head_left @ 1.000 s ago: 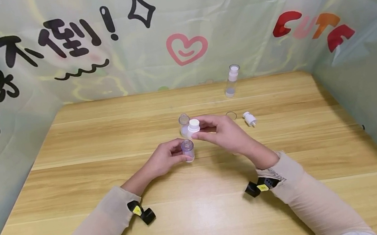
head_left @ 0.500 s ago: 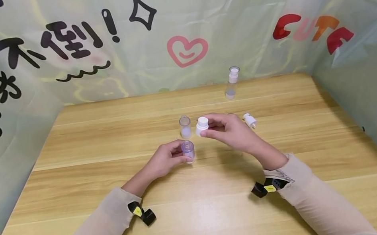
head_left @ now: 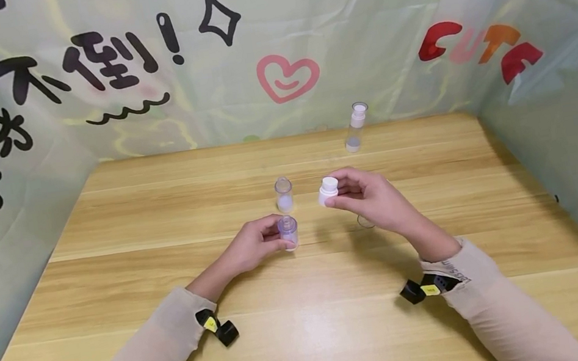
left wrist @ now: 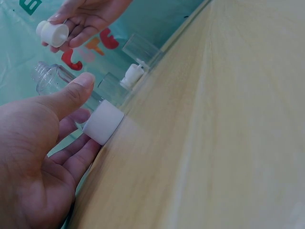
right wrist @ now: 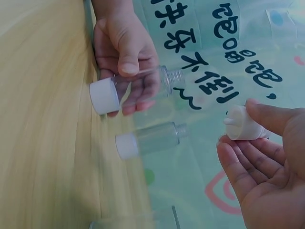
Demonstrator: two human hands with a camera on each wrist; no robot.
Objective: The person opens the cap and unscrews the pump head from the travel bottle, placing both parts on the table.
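My left hand (head_left: pixel 256 244) holds a small clear bottle (head_left: pixel 288 233) with a white base upright, thumb on one side and fingers on the other. Its threaded neck (right wrist: pixel 175 76) is uncovered. My right hand (head_left: pixel 371 196) pinches a white pump head (head_left: pixel 328 190) between thumb and fingertips, raised above the table to the right of the bottle. A short stem (right wrist: pixel 232 122) sticks out of the pump head's underside. A second clear bottle (head_left: pixel 284 196), also without a top, stands just behind the held one.
A taller clear bottle (head_left: pixel 355 131) with a white collar stands at the back right of the wooden table (head_left: pixel 157 193). Partly behind my right wrist is a clear cap (head_left: pixel 364 222). Another white pump head (left wrist: pixel 134 74) lies on the table, hidden in the head view.
My right hand has moved right with the white pump head, away from the two clear bottles, and now covers the other pump head. The left hand stays in place around its bottle.
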